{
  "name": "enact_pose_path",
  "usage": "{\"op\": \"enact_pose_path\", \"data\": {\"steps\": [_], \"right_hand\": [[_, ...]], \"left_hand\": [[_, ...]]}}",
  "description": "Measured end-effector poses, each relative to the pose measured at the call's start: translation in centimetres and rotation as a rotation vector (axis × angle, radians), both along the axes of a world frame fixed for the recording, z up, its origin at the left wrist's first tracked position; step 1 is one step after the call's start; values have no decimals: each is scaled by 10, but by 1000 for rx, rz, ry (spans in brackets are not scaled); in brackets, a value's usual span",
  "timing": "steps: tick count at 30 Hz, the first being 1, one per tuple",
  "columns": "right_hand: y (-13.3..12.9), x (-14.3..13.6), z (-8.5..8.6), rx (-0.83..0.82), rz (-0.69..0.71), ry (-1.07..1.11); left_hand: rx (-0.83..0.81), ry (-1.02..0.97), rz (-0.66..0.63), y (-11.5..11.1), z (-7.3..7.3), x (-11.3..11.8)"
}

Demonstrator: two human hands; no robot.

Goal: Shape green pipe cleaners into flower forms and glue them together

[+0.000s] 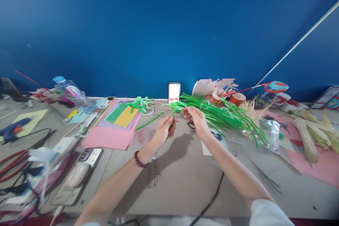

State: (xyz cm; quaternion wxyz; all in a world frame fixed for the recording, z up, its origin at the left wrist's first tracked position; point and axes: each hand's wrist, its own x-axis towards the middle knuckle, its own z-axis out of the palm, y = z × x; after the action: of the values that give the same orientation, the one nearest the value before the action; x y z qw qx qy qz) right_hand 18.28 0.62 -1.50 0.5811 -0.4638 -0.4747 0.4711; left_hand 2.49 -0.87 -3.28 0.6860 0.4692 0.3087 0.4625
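Note:
My left hand (166,129), with a dark beaded bracelet on the wrist, is closed around the stem of a green pipe-cleaner piece (173,107) held upright. Its light green top sticks out above the fingers. Just to the right, my right hand (195,117) is raised beside the large bundle of green pipe cleaners (219,113). Its fingers are curled and close together near the piece's top; what they hold, if anything, is too small to make out. One loose green pipe cleaner (150,120) lies left of my left hand.
Pink sheets (109,137), yellow and green packs and curled green pieces (141,104) lie on the left. A phone (78,176), cables and a bottle (74,93) are further left. A lit screen (174,91) stands behind. Paper cups (237,98) and corn husks (307,137) are right.

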Motion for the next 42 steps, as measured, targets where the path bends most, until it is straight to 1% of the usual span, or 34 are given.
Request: {"op": "enact_pose_path", "data": {"steps": [4, 7, 11, 19, 27, 32, 36, 39, 42], "right_hand": [[-1, 1, 1, 1, 50, -113], [-1, 0, -1, 8, 54, -163], [-1, -2, -3, 37, 47, -183], [-4, -3, -1, 54, 19, -228], [-5, -3, -2, 62, 14, -242], [-2, 0, 0, 40, 48, -154], [3, 6, 0, 55, 7, -102], [5, 8, 0, 70, -14, -119], [4, 8, 0, 97, -4, -190]], "left_hand": [[1, 2, 9, 0, 1, 0], [-1, -2, 9, 0, 0, 0], [-3, -1, 2, 1, 0, 0], [0, 13, 11, -1, 1, 1], [-6, 14, 19, -1, 0, 2], [-15, 5, 27, 0, 3, 2], [-37, 3, 28, 0, 4, 2], [-41, 0, 26, 0, 3, 1], [-33, 0, 21, 0, 2, 1]]}}
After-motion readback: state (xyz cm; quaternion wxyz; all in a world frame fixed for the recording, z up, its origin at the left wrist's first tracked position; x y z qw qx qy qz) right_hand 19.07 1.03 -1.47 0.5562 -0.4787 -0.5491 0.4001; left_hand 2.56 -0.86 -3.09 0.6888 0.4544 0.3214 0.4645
